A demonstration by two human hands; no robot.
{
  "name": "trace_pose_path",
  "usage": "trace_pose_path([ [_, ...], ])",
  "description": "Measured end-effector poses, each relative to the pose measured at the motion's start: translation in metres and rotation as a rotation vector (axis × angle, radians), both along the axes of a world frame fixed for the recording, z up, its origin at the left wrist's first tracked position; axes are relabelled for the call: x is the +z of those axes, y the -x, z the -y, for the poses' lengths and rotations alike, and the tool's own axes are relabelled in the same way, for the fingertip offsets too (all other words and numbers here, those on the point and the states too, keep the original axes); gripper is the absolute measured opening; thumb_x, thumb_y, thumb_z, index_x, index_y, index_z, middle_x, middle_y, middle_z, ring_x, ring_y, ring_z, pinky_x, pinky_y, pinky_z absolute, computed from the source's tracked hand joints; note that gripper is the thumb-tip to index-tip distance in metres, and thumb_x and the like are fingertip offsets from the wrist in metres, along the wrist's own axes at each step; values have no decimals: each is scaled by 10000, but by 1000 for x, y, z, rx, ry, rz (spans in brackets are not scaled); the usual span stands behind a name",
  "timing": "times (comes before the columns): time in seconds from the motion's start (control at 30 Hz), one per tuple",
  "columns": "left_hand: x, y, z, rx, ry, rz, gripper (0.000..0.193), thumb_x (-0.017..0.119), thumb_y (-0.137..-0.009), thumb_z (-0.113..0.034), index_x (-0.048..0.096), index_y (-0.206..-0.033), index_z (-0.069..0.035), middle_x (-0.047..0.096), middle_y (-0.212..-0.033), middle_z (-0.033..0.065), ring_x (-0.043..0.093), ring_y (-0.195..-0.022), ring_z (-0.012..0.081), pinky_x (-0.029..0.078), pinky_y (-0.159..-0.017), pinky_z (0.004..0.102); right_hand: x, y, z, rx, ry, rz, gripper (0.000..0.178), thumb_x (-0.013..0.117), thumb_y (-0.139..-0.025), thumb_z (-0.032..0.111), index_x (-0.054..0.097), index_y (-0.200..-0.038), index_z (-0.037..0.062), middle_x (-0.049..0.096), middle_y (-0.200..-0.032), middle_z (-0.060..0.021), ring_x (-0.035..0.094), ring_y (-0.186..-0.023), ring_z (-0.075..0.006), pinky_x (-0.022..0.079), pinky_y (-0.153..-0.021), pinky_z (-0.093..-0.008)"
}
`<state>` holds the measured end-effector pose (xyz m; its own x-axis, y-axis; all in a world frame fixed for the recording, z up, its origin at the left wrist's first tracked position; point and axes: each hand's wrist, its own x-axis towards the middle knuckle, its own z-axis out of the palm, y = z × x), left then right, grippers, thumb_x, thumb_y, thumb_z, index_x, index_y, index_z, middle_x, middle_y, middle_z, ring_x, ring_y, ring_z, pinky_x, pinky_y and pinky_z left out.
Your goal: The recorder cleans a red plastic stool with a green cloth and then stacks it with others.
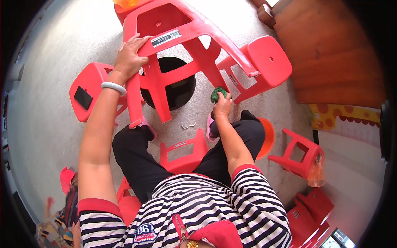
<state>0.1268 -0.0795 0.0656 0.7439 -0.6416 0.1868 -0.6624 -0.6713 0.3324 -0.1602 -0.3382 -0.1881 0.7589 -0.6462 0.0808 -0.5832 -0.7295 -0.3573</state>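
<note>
A large red plastic stool [178, 75] is tipped in front of me, with its legs pointing toward me. My left hand [130, 58] grips its left side near a white label, thumb and fingers around the edge. In my right hand [223, 105] is a bunched green cloth [218, 93], close to the lower end of a right-hand stool leg. Whether the cloth touches that leg I cannot tell. Behind the stool's legs, a round black object [182, 91] is partly hidden.
To the left, a red stool [78, 112] carries a black phone [83, 98]. Another red stool [271, 60] stands at the right. An orange basin [268, 138] is beside my right knee; farther right is a red stool [291, 144] with a clear plastic bag [316, 175].
</note>
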Motion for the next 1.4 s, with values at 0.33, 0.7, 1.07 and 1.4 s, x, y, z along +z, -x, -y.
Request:
trace_pose_path([
  [0.33,9,6,2,-20,27,-51,705,621,-686,-214,560,-1388,-180,582,-1353,82,346,-1441,255,198,-1213,473,12,-142,-23,32,-65,90,172,594,-840,84,652,-1002,96,544,-1131,-199,557,-989,-427,498,-851,-487],
  [0.7,12,11,5,34,-8,-31,703,624,-690,-186,561,-1390,-190,581,-1357,75,343,-1445,246,198,-1215,468,21,-103,8,231,-6,-90,350,614,-825,49,644,-1136,207,534,-1228,-115,550,-1108,-372,548,-869,-438],
  [1.07,3,6,5,38,20,-36,707,623,-703,-220,547,-1405,-195,543,-1407,89,330,-1452,243,206,-1210,447,14,0,-6,-227,-135,47,370,602,-789,21,648,-1116,189,539,-1173,-213,580,-1027,-430,494,-912,-479],
  [1.4,1,4,-5,2,46,-21,704,630,-687,-217,564,-1387,-189,587,-1352,89,356,-1436,269,217,-1198,473,58,-121,-35,122,-282,416,365,630,-757,39,658,-1100,160,540,-1168,-204,552,-1069,-435,479,-917,-500],
])
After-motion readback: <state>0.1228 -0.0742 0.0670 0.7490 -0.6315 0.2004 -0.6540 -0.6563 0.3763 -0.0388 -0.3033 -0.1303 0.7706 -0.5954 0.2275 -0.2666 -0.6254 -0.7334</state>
